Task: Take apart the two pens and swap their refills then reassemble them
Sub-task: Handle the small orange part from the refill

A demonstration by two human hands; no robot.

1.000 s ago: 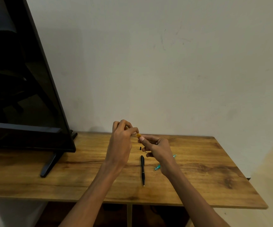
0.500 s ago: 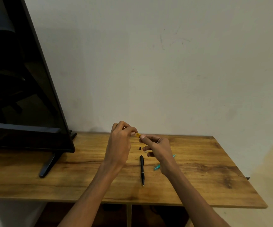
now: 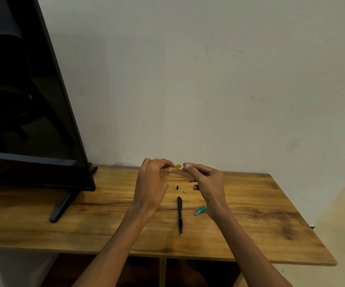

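both hands pinched a small yellow pen part above the desk

the left hand (image 3: 153,183) and the right hand (image 3: 205,181) were raised over the wooden table with a brown grain top (image 3: 271,214), fingertips nearly meeting. between them sat a small translucent yellow pen piece (image 3: 177,166). the left thumb and forefinger were closed on its left end, the other fingers curled in. the right thumb and forefinger were pinched narrow just at its right end, where a thin stub seemed to poke out; whether they gripped that stub or only touched it could not be told.

on the table below the hands lay a slim black pen (image 3: 180,214), lengthwise, tip toward the near edge. just right of it, partly hidden by the right wrist, lay a teal pen piece with a pointed tip (image 3: 200,210). beyond the black pen sat a tiny black cap-like bit (image 3: 177,187) and a tiny grey bit (image 3: 184,191), close together. a large black flat screen on a stand (image 3: 33,121) stood at the left end of the table.
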